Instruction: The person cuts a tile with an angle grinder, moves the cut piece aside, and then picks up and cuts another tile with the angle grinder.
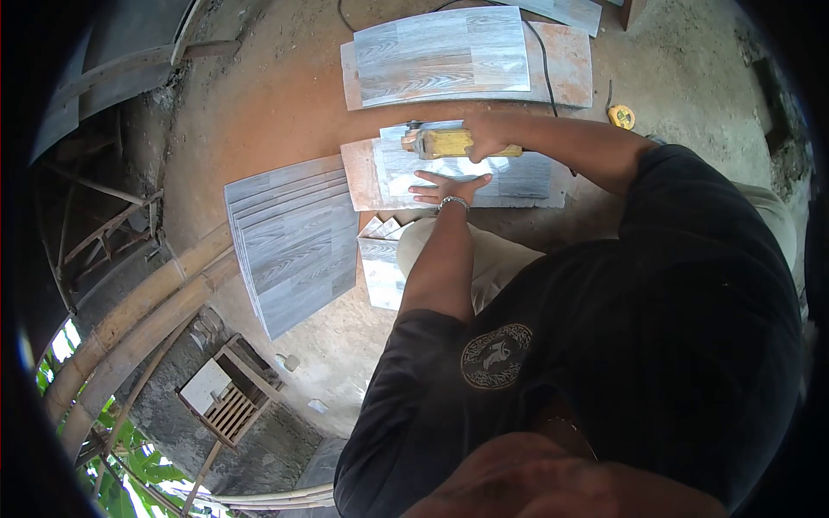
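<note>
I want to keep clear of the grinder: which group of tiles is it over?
The middle tiles, where the left hand rests, fingers spread; no hand touches the left pile or the far tiles.

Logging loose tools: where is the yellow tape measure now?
In the head view, the tape measure lies on the ground at upper right, just beyond the right forearm and right of the far tiles.

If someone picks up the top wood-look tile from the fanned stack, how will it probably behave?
The top wood-look tile is probably stiff, since it seems a flat, rigid slab. Its thin edges suggest it could chip if knocked. Lying directly on the fanned stack, it may slide or drag its neighbours.
</note>
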### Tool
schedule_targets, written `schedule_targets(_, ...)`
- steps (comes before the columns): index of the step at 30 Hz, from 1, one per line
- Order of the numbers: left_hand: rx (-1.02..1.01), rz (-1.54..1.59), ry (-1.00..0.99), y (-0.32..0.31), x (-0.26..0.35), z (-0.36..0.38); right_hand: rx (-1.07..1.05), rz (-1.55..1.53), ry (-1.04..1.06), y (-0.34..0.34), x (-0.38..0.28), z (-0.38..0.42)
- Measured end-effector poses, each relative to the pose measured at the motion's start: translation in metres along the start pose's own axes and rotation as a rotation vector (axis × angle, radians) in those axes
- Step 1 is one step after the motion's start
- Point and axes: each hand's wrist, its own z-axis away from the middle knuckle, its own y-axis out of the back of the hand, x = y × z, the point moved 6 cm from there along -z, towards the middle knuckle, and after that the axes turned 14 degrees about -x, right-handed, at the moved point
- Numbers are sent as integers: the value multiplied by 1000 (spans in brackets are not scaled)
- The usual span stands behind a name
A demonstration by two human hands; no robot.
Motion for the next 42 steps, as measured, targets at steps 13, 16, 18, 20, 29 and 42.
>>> schedule_targets(13,13,-18,20,0,-1,-1,-3,-27,15,2,-10,-8)
schedule_targets(16,16,-32,10,0,-1,-1,2,-25,8,1,-13,-25)
schedule_targets(18,5,-30,19,0,-1,0,4,-25,6,1,-16,-31)
schedule_targets(20,-7,-31,26,0,-1,0,9,-17,20,3,-21,-33)
schedule_targets(29,6,-36,10,1,0,1,-13,35,19,3,-30,-53)
schedule_targets(42,9,-47,3,-3,-2,-3,-37,0,21,2,-21,-43)
